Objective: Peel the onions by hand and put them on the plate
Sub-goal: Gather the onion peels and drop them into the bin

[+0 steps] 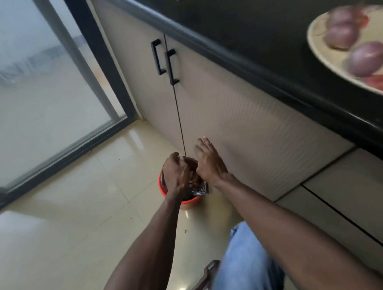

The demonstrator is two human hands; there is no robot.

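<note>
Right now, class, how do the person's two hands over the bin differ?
The left hand has its fingers curled in over the red bin; the right hand has straight, spread fingers. The left hand sits over the bin's middle; the right hand is at its cabinet-side edge. What the left hand holds is too blurred to tell. Both reach down to the bin.

Both bare arms reached forward and down, close together, from the near edge of the view. The left hand (177, 173) had its back toward the camera, its fingers curled inward; whether they held anything could not be told. The right hand (208, 159) lay just to its right, nearly touching it, palm down, with fingers straight and slightly spread, pointing away. A leg (239, 266) in blue jeans showed between the forearms.
</note>
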